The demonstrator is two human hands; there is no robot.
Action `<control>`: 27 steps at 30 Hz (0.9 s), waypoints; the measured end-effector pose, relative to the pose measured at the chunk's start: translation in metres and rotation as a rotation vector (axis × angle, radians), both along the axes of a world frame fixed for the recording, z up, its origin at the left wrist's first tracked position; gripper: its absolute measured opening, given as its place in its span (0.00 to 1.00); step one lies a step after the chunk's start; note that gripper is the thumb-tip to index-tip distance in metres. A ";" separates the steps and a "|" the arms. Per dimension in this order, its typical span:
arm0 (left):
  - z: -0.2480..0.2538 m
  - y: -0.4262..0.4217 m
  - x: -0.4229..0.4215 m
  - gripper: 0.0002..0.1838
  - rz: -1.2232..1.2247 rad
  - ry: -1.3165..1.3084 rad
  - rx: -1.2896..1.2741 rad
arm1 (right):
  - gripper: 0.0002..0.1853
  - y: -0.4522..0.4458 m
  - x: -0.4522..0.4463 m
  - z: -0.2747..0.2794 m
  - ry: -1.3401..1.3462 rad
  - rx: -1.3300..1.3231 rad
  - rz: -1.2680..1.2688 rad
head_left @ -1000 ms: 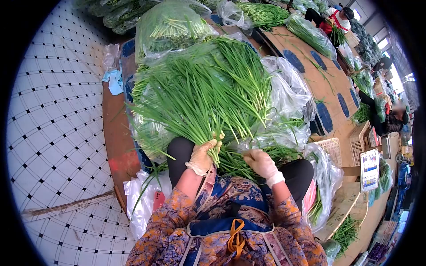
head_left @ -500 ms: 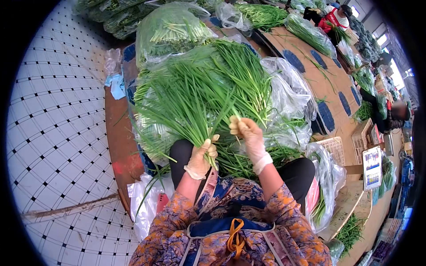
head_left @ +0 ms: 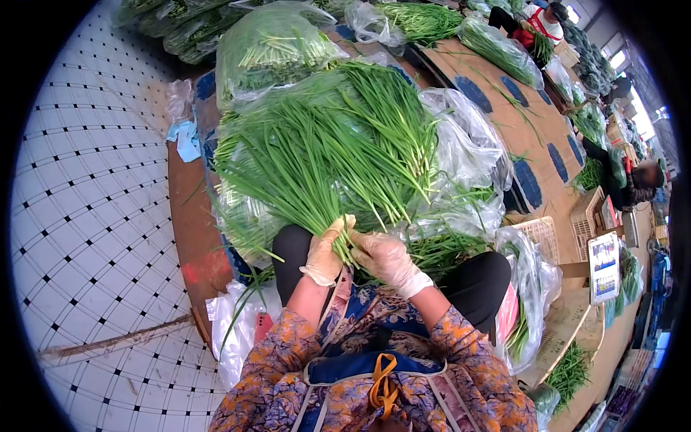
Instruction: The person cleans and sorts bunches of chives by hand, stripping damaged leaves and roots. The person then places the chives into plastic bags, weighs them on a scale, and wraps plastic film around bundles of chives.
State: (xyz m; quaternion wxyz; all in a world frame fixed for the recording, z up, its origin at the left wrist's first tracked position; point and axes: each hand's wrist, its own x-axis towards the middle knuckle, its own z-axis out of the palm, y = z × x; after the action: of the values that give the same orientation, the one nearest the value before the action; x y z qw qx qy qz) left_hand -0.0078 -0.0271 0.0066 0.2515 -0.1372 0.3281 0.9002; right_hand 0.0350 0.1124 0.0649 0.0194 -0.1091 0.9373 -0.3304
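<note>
My left hand, in a pale thin glove, is closed around the lower stems of a bunch of garlic chives. Their long green leaves fan out forward over a larger heap of chives on clear plastic. Right beside it, at the stem ends, my gloved right hand is closed too, its fingers pinching the base of the same bunch. Its fingertips are partly hidden against the stems. Loose chives lie under and beyond my right wrist, between my knees.
A plastic bag of greens stands behind the heap. Crumpled clear plastic lies to its right. At the left are a red phone and a white bag. Crates and a printed sign stand right. Other people sit farther back.
My right hand has come down and left from above the heap to the stem ends beside my left hand. The left hand keeps its hold on the bunch.
</note>
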 end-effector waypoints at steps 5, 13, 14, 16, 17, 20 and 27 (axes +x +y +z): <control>0.001 -0.004 0.002 0.18 -0.031 0.020 -0.008 | 0.17 0.008 -0.022 -0.029 -0.270 -0.807 -0.290; 0.009 -0.002 0.009 0.15 -0.061 0.101 -0.192 | 0.11 -0.002 -0.047 -0.064 -0.306 -0.743 -0.411; 0.010 -0.002 0.009 0.15 -0.047 0.100 -0.244 | 0.08 -0.005 -0.046 -0.074 -0.244 -0.852 -0.445; 0.022 0.006 0.010 0.13 0.069 0.050 -0.204 | 0.07 0.000 -0.037 -0.059 -0.286 -0.769 -0.516; 0.015 0.004 0.007 0.13 0.108 0.046 -0.218 | 0.07 0.004 -0.032 -0.046 -0.322 -0.688 -0.585; 0.020 -0.012 -0.003 0.08 0.154 0.118 0.020 | 0.07 0.029 0.001 -0.062 -0.160 -0.107 -0.338; 0.011 -0.041 -0.027 0.07 0.098 0.164 0.215 | 0.25 0.024 -0.001 -0.021 -0.299 0.338 -0.063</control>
State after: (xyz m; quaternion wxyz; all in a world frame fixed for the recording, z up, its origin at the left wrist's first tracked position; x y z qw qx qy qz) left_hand -0.0351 -0.0677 0.0176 0.1926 -0.0513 0.2418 0.9496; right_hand 0.0343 0.1366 0.0441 0.1658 -0.0249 0.9689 -0.1818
